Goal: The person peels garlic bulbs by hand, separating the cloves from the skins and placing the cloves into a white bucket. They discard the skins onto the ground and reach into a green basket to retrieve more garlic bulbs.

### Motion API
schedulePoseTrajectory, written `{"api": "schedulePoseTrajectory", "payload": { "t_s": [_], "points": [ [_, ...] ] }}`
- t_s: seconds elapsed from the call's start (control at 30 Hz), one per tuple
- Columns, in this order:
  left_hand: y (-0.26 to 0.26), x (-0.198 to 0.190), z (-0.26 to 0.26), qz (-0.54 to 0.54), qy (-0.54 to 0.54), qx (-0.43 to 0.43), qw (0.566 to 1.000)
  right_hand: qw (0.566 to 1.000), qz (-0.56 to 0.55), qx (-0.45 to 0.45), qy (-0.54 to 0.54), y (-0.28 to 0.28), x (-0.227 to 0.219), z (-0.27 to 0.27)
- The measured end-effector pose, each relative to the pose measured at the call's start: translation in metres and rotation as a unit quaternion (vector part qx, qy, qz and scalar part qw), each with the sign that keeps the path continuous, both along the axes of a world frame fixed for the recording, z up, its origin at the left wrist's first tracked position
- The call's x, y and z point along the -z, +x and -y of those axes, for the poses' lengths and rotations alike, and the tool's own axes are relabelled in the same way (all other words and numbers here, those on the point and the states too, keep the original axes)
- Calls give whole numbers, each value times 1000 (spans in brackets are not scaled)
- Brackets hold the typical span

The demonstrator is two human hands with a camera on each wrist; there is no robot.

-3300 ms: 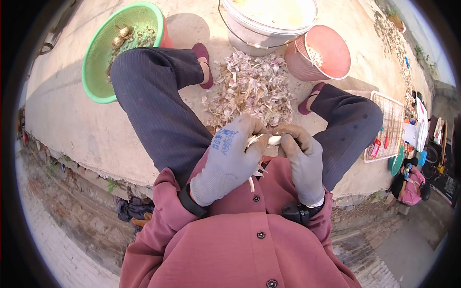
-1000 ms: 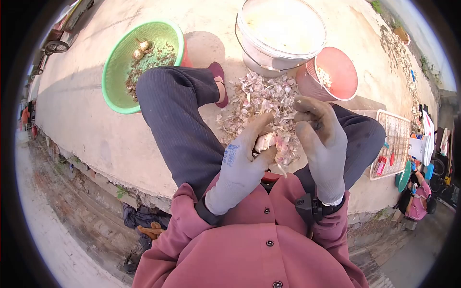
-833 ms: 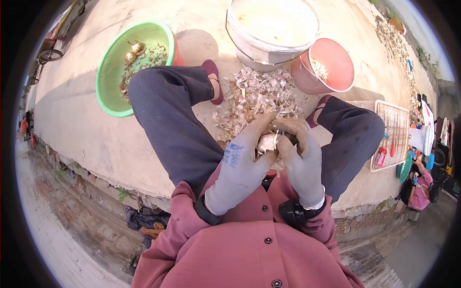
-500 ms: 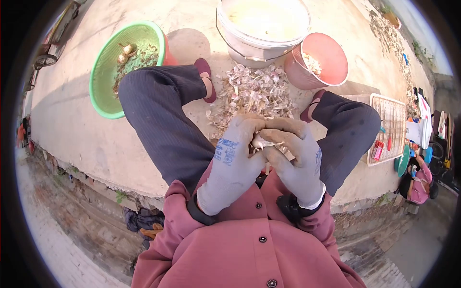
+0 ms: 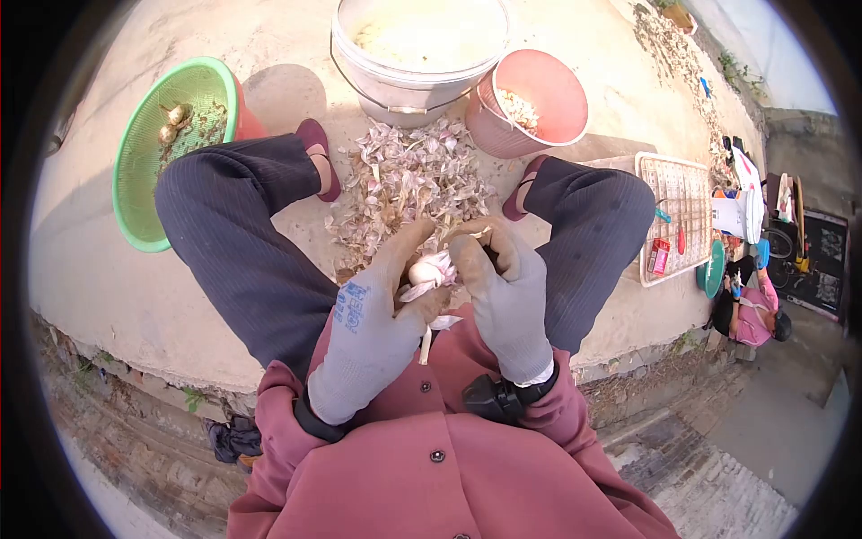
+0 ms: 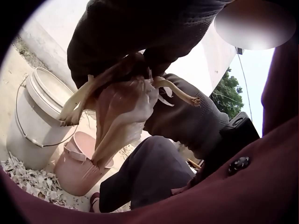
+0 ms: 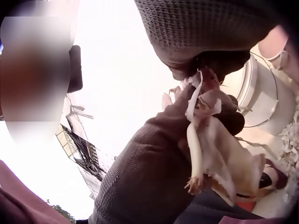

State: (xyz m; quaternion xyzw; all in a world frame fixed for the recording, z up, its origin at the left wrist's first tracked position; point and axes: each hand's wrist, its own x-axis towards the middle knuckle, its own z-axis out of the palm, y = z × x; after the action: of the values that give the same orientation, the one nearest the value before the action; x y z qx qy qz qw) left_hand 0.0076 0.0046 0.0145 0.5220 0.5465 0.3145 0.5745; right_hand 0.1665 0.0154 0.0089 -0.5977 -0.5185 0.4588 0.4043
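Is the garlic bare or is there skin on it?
At least partly covered: pinkish skin clings to the garlic in the left hand, and papery flaps hang below.

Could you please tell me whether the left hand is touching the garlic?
Touching: the head view shows the left hand gripping the garlic between its thumb and fingers.

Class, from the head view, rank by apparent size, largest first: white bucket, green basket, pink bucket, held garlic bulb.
1. White bucket and green basket: too close to rank; neither fully visible
2. Pink bucket
3. Garlic bulb
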Motion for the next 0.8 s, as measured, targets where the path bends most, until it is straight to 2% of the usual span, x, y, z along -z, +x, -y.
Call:
{"api": "schedulePoseTrajectory", "payload": {
  "t_s": [0.03, 0.1, 0.17, 0.2, 0.3, 0.33, 0.4, 0.43, 0.5, 0.53, 0.6, 0.63, 0.67, 0.7, 0.77, 0.8],
  "points": [
    [-2, -1, -3, -15, 52, 14, 998, 999, -32, 19, -32, -1, -3, 0],
    [2, 3, -1, 23, 78, 10, 997, 990, -90, 43, -100, 2, 4, -2],
    [5, -1, 2, 89, -19, 3, 996, 976, -151, 53, -148, 2, -3, -6],
    [4, -10, -3, 26, 36, 36, 998, 987, -95, 36, -128, 3, -5, -5],
    [-2, -1, 0, -28, 135, 64, 988, 990, -100, 59, -81, -3, 3, -8],
    [-3, -13, 0, -16, 60, 68, 996, 988, -109, 64, -86, 0, 13, -5],
    [-6, -7, 2, -26, 78, 78, 994, 993, -54, 56, -86, 4, 32, -7],
    [-8, -7, -1, -32, 99, 84, 991, 993, -63, 49, -85, 5, 34, -7],
    [-12, -6, -1, -11, 73, 57, 996, 990, -30, 54, -129, 2, 34, -1],
    [-13, 6, -2, -4, 112, 39, 993, 963, -123, 100, -217, -1, 20, -4],
    [-15, 12, -1, -1, 149, 21, 989, 960, -130, 91, -229, 0, 25, -1],
    [-12, 12, -2, 22, 120, -32, 992, 957, -134, 84, -243, 1, 27, -1],
    [-11, 10, -2, 43, 90, -85, 991, 982, -89, 55, -155, -2, 29, 1],
    [-12, 8, -3, 37, 93, -90, 991, 982, -94, 48, -154, -6, 28, 1],
    [-14, 4, -11, -89, 184, -39, 978, 991, -14, 122, 47, -5, 22, -2],
    [-13, 4, -12, -120, 202, -33, 971, 990, -56, 122, 53, -2, 10, -2]
  ]
}}
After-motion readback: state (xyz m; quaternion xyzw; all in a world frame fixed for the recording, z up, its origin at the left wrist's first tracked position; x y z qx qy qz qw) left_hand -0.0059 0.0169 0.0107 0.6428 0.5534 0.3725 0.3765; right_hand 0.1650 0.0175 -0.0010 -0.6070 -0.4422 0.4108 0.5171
